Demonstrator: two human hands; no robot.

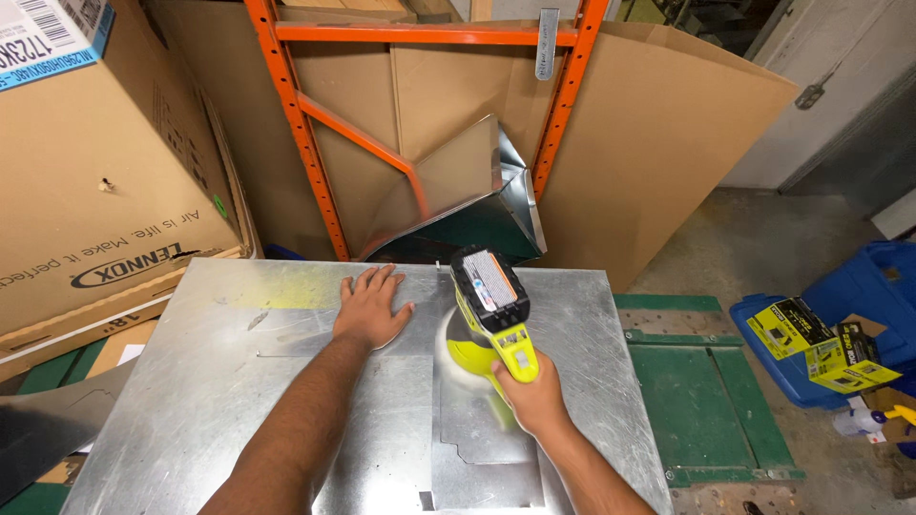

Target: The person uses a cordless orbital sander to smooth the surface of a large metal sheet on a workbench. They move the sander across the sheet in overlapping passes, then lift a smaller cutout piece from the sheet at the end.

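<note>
- A broad galvanized metal sheet [239,381] covers the counter; its surface is scuffed and shiny, with a smaller cut piece of sheet metal [482,448] lying flat on it near the front edge.
- The left hand [370,307] lies open, palm down and fingers spread, pressed flat on the metal sheet toward its far edge.
- The right hand [534,396] is clenched around the rear grip of a yellow-green cordless power tool [489,315], which stands on the metal sheet just right of the left hand, with its battery end tilted up toward the camera.
- Beyond the far edge of the metal sheet stands an orange steel rack [305,124], and a folded sheet-metal duct piece [477,195] leans against it.
- Large flat cardboard panels [658,133] stand behind the rack.
- Left of the metal sheet sits a big cardboard box [95,162], closed, so what it contains cannot be seen.
- Right of the metal sheet a green platform [706,391] lies on the concrete floor [763,248].
- Farther right, a blue bin [859,296] holds yellow and black tool cartons [811,343].
</note>
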